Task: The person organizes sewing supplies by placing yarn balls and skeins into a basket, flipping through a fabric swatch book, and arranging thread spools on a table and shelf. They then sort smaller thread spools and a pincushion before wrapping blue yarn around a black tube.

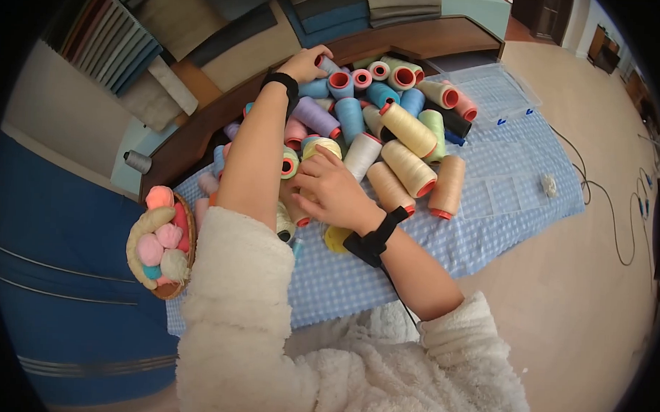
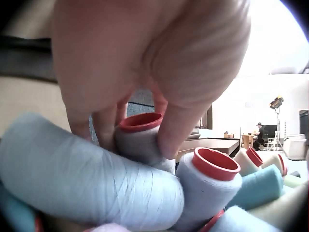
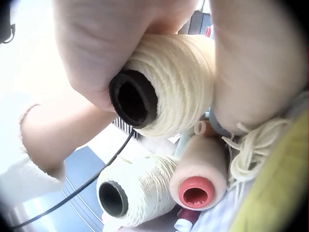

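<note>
At the back of a heaped pile of thread cones, my left hand (image 1: 304, 64) grips a grey-blue thread cone (image 2: 140, 142) with a red core, fingers on one side and thumb on the other. A pale blue cone (image 2: 91, 174) lies in front of it, and a lilac-blue cone (image 2: 205, 193) stands beside it. My right hand (image 1: 339, 195) is at the near side of the pile. Between its thumb and fingers it holds a cream yarn cone (image 3: 178, 87) with a black core. Below that lie a white yarn cone (image 3: 145, 188) and a peach cone (image 3: 200, 169).
A basket of yarn balls (image 1: 188, 263) stands left on the checked cloth (image 1: 481, 240). Clear plastic boxes (image 1: 504, 99) lie to the right. A yellow round thing (image 1: 336, 239) is by my right wrist. A grey spool (image 1: 137, 161) sits on the left ledge, with fabric samples (image 1: 106, 49) behind.
</note>
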Motion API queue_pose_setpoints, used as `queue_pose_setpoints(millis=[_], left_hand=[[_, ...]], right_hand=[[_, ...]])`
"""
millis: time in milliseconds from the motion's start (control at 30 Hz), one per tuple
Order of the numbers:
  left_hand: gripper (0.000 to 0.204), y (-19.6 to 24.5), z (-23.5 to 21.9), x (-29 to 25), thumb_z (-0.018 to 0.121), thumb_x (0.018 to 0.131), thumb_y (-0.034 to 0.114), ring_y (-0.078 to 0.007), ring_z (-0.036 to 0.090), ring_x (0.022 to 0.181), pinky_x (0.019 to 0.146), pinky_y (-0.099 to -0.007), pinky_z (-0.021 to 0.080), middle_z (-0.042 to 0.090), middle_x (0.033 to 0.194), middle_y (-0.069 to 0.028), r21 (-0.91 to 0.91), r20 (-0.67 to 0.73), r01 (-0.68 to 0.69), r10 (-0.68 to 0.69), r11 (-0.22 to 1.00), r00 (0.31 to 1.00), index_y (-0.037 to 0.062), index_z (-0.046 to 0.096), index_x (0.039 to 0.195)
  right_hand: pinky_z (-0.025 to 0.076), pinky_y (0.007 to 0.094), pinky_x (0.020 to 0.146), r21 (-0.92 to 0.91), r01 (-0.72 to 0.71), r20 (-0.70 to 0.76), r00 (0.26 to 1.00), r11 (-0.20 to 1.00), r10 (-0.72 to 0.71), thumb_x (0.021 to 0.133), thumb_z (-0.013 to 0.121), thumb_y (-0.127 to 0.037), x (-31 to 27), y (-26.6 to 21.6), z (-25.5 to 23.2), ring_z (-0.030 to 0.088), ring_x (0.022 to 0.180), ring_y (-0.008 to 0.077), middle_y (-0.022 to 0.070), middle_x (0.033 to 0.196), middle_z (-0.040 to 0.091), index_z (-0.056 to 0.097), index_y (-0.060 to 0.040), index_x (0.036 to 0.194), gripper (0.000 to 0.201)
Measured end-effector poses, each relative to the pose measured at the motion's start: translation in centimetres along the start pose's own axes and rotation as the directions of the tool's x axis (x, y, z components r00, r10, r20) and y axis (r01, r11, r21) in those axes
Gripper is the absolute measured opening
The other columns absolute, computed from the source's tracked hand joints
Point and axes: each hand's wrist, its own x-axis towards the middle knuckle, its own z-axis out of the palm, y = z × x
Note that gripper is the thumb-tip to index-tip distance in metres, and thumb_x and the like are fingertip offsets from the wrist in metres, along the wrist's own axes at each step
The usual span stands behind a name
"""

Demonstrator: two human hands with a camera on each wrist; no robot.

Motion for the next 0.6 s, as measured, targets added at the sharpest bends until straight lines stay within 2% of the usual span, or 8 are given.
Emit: queue_pose_setpoints(millis=[33,133,200,233,333,367,500,600], left_hand=[[0.05,-0.4,0.0,-0.2,0.082,0.076,0.013,-0.03,0.061,0.106,0.095,-0.0402,0.05,0.064,0.11,-0.0131,0.059,-0.093,-0.085,0.09,0.995,0.992,0.0133,0.062,0.122],[0.05,-1.3,-2.8,-1.6,0.081,0.078,0.016,-0.0268,0.064,0.102,0.09,-0.038,0.054,0.064,0.114,-0.011,-0.337,-0.151,-0.088,0.038,0.937,0.988,0.0126,0.06,0.123],[0.048,1.2,-5.6,-6.1,0.08,0.081,0.019,-0.0249,0.067,0.097,0.087,-0.0363,0.056,0.064,0.114,-0.0094,-0.689,-0.114,0.04,-0.163,0.724,0.98,0.0119,0.057,0.123],[0.042,1.7,-6.9,-8.2,0.077,0.086,0.02,-0.0282,0.069,0.098,0.088,-0.0391,0.058,0.063,0.115,-0.0113,-0.777,-0.091,0.055,-0.199,0.627,0.976,0.011,0.053,0.12],[0.035,-1.0,-8.3,-12.4,0.073,0.09,0.018,-0.033,0.07,0.099,0.09,-0.0422,0.058,0.063,0.113,-0.0133,-0.913,-0.193,-0.108,-0.185,0.393,0.964,0.0095,0.052,0.117],[0.028,-1.6,-8.5,-14.0,0.071,0.092,0.016,-0.0359,0.069,0.098,0.09,-0.0443,0.058,0.063,0.111,-0.0143,-0.928,-0.235,-0.152,-0.218,0.34,0.947,0.008,0.053,0.112],[0.027,-4.1,-9.4,-21.6,0.064,0.097,0.022,-0.0303,0.07,0.096,0.087,-0.0398,0.058,0.068,0.112,-0.0166,-0.92,-0.294,-0.16,-0.36,0.359,0.885,0.0013,0.06,0.114],[0.029,-7.0,-11.3,-27.0,0.065,0.096,0.023,-0.0298,0.07,0.095,0.087,-0.0376,0.058,0.068,0.108,-0.0148,-0.865,-0.367,-0.109,-0.47,0.49,0.803,0.0005,0.06,0.114]], right_hand=[[0.035,0.0518,0.114,0.0,0.0,0.002,1.0,1.0,0.0,0.08,0.068,-0.019,0.0,0.0,-0.1,0.058,0.102,0.0299,0.0099,0.095,0.06,0.068,-0.0069,0.098,0.022],[0.034,0.0521,0.114,0.0,0.002,-0.004,1.0,1.0,-0.002,0.08,0.068,-0.019,0.1,-0.2,-0.2,0.057,0.103,0.0304,0.0098,0.096,0.059,0.068,-0.0069,0.098,0.022],[0.034,0.0524,0.114,0.002,-0.008,0.007,1.0,1.0,0.008,0.081,0.068,-0.019,0.0,-0.4,-0.5,0.057,0.104,0.0308,0.0101,0.096,0.059,0.068,-0.0072,0.098,0.021],[0.034,0.0526,0.114,0.014,0.0,0.015,1.0,1.0,0.0,0.081,0.068,-0.019,0.2,-0.5,-0.5,0.057,0.104,0.0311,0.0102,0.096,0.059,0.068,-0.0074,0.098,0.021],[0.034,0.0532,0.114,0.049,-0.034,0.059,0.998,0.998,0.032,0.082,0.067,-0.016,0.4,-0.5,-0.7,0.058,0.102,0.0332,0.0115,0.096,0.059,0.068,-0.0074,0.099,0.02],[0.035,0.0525,0.112,0.02,-0.017,0.055,0.998,1.0,0.016,0.081,0.068,-0.017,0.4,-0.4,-0.6,0.058,0.102,0.0323,0.0109,0.096,0.06,0.069,-0.0072,0.1,0.021],[0.033,0.0509,0.116,-0.001,-0.026,0.071,0.997,1.0,0.026,0.08,0.069,-0.017,0.6,-0.7,-0.8,0.059,0.106,0.0313,0.0108,0.102,0.062,0.07,-0.0061,0.1,0.022],[0.033,0.0508,0.116,0.001,-0.03,0.073,0.997,1.0,0.029,0.08,0.068,-0.016,0.6,-0.8,-0.8,0.059,0.107,0.0312,0.0106,0.102,0.062,0.07,-0.0066,0.101,0.023]])
